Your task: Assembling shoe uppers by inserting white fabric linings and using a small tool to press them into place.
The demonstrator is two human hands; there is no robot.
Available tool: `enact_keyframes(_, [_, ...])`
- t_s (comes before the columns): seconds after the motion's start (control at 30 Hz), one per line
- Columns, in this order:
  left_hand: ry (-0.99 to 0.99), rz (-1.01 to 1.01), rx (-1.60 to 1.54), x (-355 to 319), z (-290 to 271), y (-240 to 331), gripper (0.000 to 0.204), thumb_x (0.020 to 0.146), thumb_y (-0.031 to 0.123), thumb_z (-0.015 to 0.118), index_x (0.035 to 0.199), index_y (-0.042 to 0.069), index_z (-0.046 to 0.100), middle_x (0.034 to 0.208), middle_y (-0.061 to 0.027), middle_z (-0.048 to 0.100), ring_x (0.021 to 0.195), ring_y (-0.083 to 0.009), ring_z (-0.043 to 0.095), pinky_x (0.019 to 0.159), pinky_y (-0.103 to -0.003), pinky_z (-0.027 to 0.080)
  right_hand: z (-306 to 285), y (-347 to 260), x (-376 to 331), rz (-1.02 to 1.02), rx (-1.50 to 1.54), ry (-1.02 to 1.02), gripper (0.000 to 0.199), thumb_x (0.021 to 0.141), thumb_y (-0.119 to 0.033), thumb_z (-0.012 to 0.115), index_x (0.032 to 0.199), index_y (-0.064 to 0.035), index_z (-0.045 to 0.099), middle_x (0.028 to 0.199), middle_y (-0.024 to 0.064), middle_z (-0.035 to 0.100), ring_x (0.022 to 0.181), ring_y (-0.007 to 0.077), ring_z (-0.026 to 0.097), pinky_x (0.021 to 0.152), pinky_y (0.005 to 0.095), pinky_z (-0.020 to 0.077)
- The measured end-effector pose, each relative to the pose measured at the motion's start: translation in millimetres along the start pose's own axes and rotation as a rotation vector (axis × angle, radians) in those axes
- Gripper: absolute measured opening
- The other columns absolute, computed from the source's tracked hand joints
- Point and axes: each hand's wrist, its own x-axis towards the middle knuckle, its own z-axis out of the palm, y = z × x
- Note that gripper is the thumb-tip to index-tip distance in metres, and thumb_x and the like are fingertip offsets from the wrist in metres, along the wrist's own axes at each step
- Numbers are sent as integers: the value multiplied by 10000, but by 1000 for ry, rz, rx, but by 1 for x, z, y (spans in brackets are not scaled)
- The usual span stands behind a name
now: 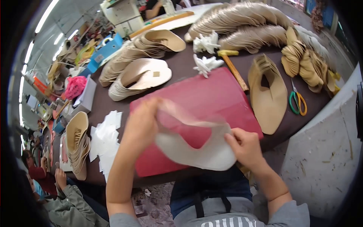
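A pale, U-shaped shoe upper (196,157) hangs over a red mat (204,89), its far strip smeared by motion. On its right end my right hand (245,145) is closed, thumb and fingers pinching the edge. My left hand (145,117) is closed at the other end; its fingertips are blurred and partly hidden behind the hand. Beyond the mat's right edge rests a stack of beige uppers (270,102). A hammer (235,72) lies with its handle across the mat's far right corner.
Scissors (298,102) with green and orange handles lie at the right. White paper pieces (106,138) and beige uppers (77,147) lie at the left. Long rows of uppers (242,19) fill the far side. A co-worker's hand (60,178) shows at the lower left.
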Motion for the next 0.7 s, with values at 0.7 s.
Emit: enact_keyframes(0.7, [-282,362,-259,-33,51,88,145,796,131,681,927,72,668,996,-41,628,862,-202,565,764,-312,434,-115,66,-61,-325,-871,478,133,761,-39,687,893,-34,688,939,32,615,771,170,510,696,275,421])
